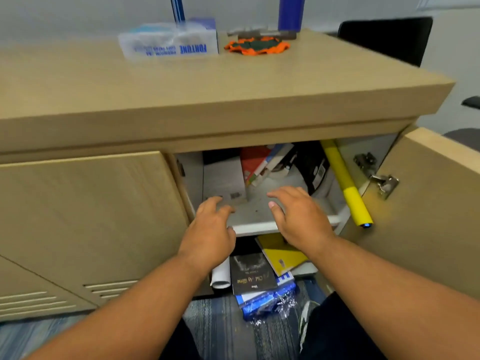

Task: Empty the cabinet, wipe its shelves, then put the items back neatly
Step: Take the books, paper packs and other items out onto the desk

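The wooden cabinet (85,203) stands with its right door (428,203) swung open. On its white upper shelf (259,224) lie a grey box (224,181), leaning books (262,162) and a black pack (313,165). A yellow roll (345,183) leans out at the right. Below the shelf sit a yellow book (280,253), a black book (250,274), a white paper roll (220,275) and a blue wrapped pack (267,300). My left hand (210,229) hovers at the shelf's front edge, fingers loosely bent near the grey box. My right hand (298,216) is spread over the shelf, holding nothing.
On the cabinet top lie a tissue pack (171,41), an orange and green cloth (257,45) and a blue cylinder (291,13). A black chair (387,37) stands behind at right. The left cabinet door is closed. Blue carpet (220,328) and my shoe (306,318) are below.
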A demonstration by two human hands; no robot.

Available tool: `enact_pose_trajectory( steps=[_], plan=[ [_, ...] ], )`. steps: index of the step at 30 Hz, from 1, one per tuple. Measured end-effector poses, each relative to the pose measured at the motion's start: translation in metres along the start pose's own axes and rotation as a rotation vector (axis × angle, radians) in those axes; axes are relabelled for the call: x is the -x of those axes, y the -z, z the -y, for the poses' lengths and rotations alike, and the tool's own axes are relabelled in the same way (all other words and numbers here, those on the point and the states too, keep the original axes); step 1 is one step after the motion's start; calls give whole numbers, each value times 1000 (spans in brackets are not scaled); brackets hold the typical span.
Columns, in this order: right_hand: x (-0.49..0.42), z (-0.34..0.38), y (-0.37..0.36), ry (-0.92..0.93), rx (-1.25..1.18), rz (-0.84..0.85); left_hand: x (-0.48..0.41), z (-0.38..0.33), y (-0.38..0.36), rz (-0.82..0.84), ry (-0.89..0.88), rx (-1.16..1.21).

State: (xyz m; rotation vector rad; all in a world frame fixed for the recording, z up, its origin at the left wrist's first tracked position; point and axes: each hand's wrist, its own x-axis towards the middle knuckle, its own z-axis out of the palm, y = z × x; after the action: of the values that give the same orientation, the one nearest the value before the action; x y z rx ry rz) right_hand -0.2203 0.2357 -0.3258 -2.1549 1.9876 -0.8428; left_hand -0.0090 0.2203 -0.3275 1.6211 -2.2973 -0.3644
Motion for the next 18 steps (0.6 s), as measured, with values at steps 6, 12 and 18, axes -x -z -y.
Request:
enact_pose_trajectory(
  steps=[6,12,18],
  plan=[
    [-37,-28,-50,-192,-5,245,-57,19,-46,289,252,20],
    [-100,-33,-110,-287,-165,327,-105,36,-78,345,367,-49],
    [-146,-18,-149,-441,-495,296,-117,58,-96,327,344,-100]
  ],
)
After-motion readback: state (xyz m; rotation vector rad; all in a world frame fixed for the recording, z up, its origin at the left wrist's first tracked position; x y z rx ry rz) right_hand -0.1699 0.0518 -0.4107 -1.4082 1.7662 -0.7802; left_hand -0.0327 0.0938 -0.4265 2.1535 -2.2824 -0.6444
